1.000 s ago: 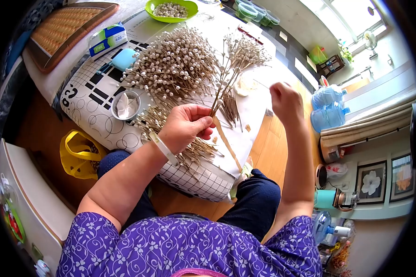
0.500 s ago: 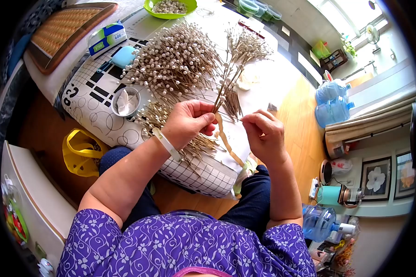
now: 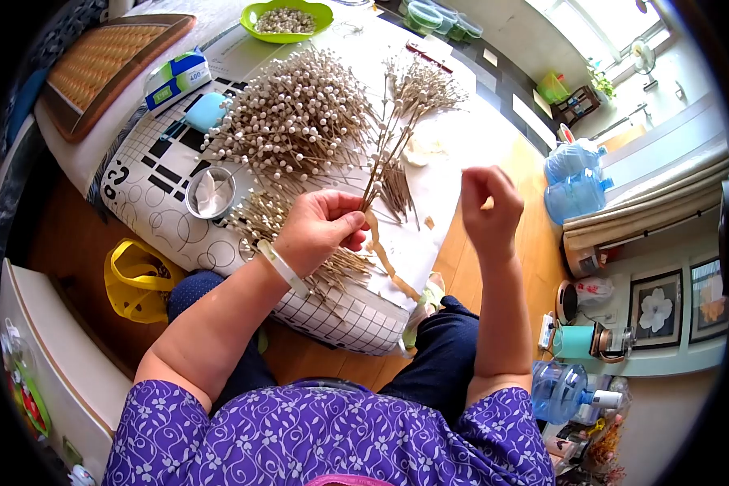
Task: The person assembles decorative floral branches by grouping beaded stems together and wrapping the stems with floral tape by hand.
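Observation:
My left hand (image 3: 320,229) pinches the base of a small upright bunch of thin brown stems (image 3: 385,158) with white bead-like tips. From that grip a tan strip (image 3: 385,255) hangs down toward the table's near edge. My right hand (image 3: 492,206) is raised to the right of the bunch, thumb and fingertips pressed together; anything between them is too small to make out. Beyond my left hand lies a large heap of white-tipped stems (image 3: 300,113), with shorter stems (image 3: 259,215) below it. Another bunch (image 3: 425,85) rests behind the held one.
On the table (image 3: 194,235) are a metal cup (image 3: 211,193) with white tissue, a blue case (image 3: 206,112), a tissue pack (image 3: 176,78) and a green bowl (image 3: 287,20) of beads. A yellow bag (image 3: 142,279) stands at the lower left, and water jugs (image 3: 575,182) stand at the right.
My right hand went from high on the right in to near the stem bunch, then back out and up to the right. My left hand keeps its hold on the stems.

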A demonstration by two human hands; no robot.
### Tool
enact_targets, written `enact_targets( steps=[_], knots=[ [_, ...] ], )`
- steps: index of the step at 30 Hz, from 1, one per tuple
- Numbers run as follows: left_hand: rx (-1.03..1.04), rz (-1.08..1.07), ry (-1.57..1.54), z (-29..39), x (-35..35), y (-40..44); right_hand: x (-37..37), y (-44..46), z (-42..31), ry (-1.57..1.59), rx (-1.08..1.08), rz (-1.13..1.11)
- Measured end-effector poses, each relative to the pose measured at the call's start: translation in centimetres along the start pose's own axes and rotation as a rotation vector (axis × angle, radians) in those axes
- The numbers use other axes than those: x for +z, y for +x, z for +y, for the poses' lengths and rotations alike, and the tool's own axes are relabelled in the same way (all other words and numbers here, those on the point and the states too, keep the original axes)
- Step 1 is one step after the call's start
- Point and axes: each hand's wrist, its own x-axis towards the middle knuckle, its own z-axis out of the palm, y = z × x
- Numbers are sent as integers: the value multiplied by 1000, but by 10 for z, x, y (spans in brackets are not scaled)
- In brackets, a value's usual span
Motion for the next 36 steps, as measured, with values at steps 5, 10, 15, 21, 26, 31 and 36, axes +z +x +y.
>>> enact_targets(
  steps=[5, 10, 15, 21, 26, 31, 36],
  knots=[
    [2, 14, -10, 4, 3, -1, 22, 47, 73, -506, -40, -168],
    [-6, 13, -32, 5, 3, -1, 59, 85, 87, -707, -23, -615],
    [-12, 9, -36, 5, 2, -2, 80, 94, 99, -626, 28, -769],
    [-14, 19, -37, 6, 3, -2, 79, 103, 110, -581, -51, -852],
    [-7, 8, -2, 4, 4, -3, 82, 103, 110, -665, -34, -982],
    [-17, 12, 9, 3, 4, -1, 76, 98, 109, -634, 90, -807],
    [-3, 7, -20, 4, 2, -2, 43, 88, 82, -861, -58, -774]
  ],
)
